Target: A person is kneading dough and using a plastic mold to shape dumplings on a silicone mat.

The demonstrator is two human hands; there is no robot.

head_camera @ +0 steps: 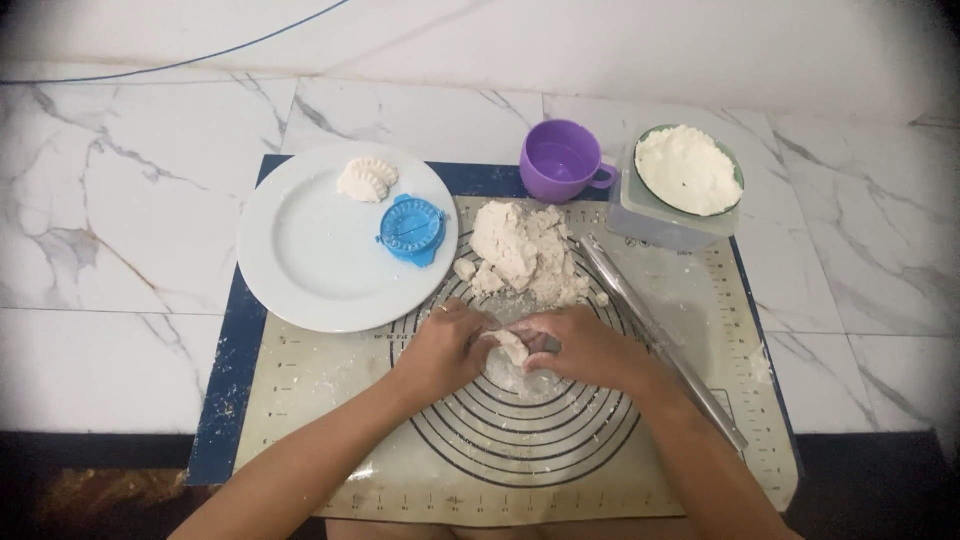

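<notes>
Both my hands meet over the middle of a beige baking mat (330,380) printed with dark circles. My left hand (445,350) and my right hand (585,347) together pinch a small piece of dough (512,346) between their fingers. Just beyond them lies a rough mound of dough (525,252) on the mat. A white plate (310,260) at the left holds one folded, crimped dumpling (366,178) and a blue round dumpling press (412,229).
A metal rolling pin (660,335) lies diagonally to the right of my right hand. At the back stand a purple mug (560,160) and a bowl of white filling (688,170) on a square container. The floor is white marble tile.
</notes>
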